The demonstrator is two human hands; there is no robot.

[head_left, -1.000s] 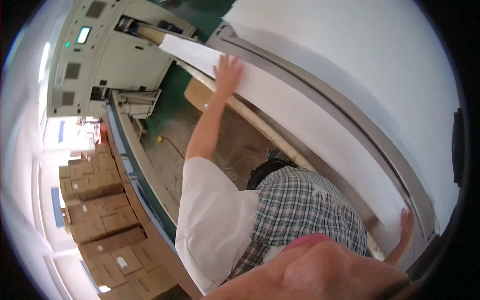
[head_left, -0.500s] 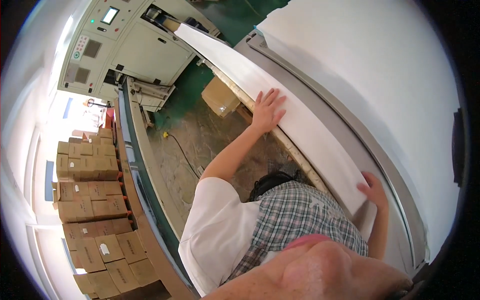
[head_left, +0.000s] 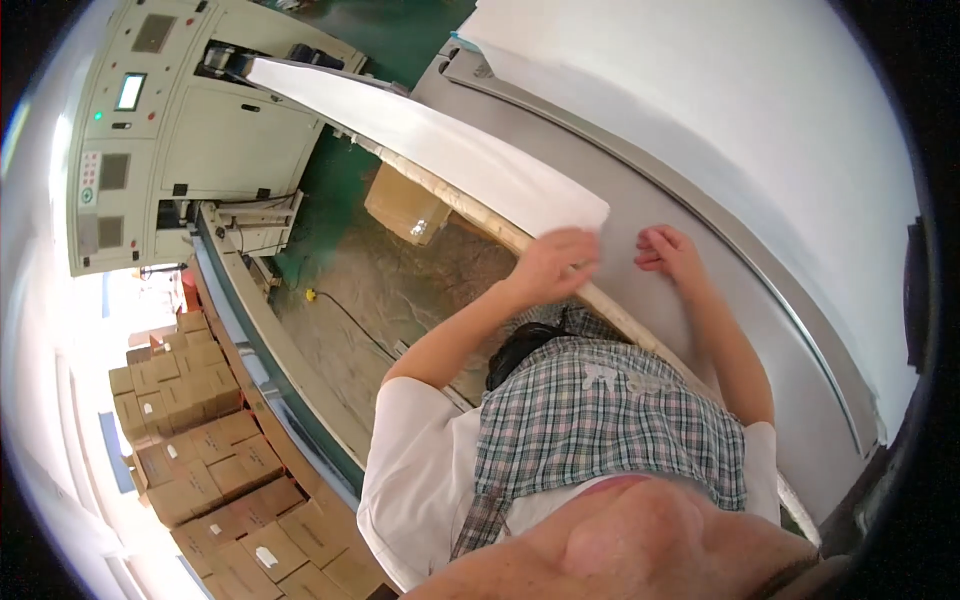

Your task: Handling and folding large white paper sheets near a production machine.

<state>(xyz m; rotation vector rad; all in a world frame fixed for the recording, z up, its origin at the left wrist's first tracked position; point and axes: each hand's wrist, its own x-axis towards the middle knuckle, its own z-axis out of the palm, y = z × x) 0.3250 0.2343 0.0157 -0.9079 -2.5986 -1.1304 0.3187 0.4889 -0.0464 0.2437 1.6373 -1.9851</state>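
A broad white sheet (head_left: 740,130) spreads on the far right, beyond a smooth grey metal desk (head_left: 640,300). A long white strip of sheet material (head_left: 430,130) lies along the desk's left edge, beside a slim beige pole (head_left: 465,203). The left hand (head_left: 555,265), blurred, fingers bent, is at the strip's near end; contact cannot be told. The right hand (head_left: 667,250), fingers curled together, is over the desk, apart from the strip.

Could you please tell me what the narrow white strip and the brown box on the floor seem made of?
The white strip could be paper or thin plastic, its smooth face carrying a soft sheen. The brown box is probably cardboard: matte tan sides, with a shiny patch suggesting tape.
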